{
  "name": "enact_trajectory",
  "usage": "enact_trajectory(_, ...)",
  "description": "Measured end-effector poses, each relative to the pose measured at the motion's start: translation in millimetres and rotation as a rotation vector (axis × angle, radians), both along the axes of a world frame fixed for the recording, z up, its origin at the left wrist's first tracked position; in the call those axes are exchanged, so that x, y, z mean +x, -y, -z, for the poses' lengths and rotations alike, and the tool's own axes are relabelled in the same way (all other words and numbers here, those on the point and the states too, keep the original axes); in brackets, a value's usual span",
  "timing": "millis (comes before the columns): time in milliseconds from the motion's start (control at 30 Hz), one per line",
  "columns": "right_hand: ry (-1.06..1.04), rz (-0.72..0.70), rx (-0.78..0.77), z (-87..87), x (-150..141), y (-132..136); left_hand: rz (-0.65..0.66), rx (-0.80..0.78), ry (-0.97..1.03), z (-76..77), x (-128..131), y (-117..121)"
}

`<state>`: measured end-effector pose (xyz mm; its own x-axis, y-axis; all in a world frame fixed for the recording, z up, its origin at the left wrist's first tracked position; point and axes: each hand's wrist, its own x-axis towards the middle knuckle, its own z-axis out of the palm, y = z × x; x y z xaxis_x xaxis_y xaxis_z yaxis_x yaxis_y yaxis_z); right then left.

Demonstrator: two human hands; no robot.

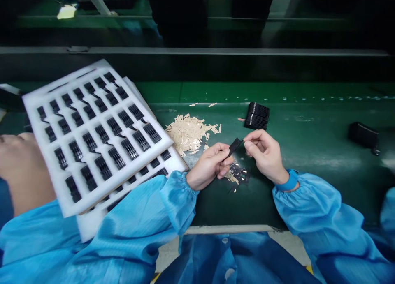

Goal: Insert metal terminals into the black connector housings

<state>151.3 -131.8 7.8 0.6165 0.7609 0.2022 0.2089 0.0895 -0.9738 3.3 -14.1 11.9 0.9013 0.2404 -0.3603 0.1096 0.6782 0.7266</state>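
My left hand [211,162] grips a flat black rectangular part [233,147] between thumb and fingers, tilted up to the right. At the upper end of that part, my right hand [263,152] is closed in a pinch; a thin dark tip shows at its fingertips, too small to name. Below my hands lies a small scatter of black and beige pieces [242,173]. Left of them spreads a heap of small beige tabs [187,132]. Beyond my right hand sits a neat block of stacked black parts [257,115].
White foam trays [125,177], stacked askew at left, hold rows of black parts [115,125]. Another person's arm [29,173] reaches in beside them. A black object [363,135] lies on the green work surface [308,185] at right. A pale rail [197,51] crosses behind.
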Motion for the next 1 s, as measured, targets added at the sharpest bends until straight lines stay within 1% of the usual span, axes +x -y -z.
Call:
enact_trajectory(300, 0.042, 0.004, -0.013, 2.0, -0.8, 0.0, 0.029, 0.004, -0.019, -0.7, 0.0, 0.9)
enact_trajectory(467, 0.043, 0.003, -0.036, 2.7, -1.0, -1.7, 0.037, -0.026, -0.027, -1.9, -0.3, 0.3)
enact_trajectory(600, -0.011, 0.001, -0.067, 1.4, -1.3, -3.2, 0.036, -0.038, -0.039, -2.9, -0.4, 0.4)
enact_trajectory(733, -0.12, -0.039, -0.108, 1.0, 0.7, -5.3, 0.015, -0.018, -0.025, -2.8, 0.3, 2.1)
enact_trajectory(867, -0.226, 0.019, -0.136, 2.0, 1.8, -6.9, -0.047, 0.038, -0.03, -1.5, 1.0, 4.6)
enact_trajectory(933, -0.232, -0.017, -0.134, 1.6, -0.3, -6.5, -0.049, 0.061, -0.02, -0.8, 1.1, 5.4)
enact_trajectory(1000, -0.233, -0.128, -0.133, 0.9, -4.1, -5.3, -0.025, 0.063, 0.003, -0.3, 1.1, 5.9)
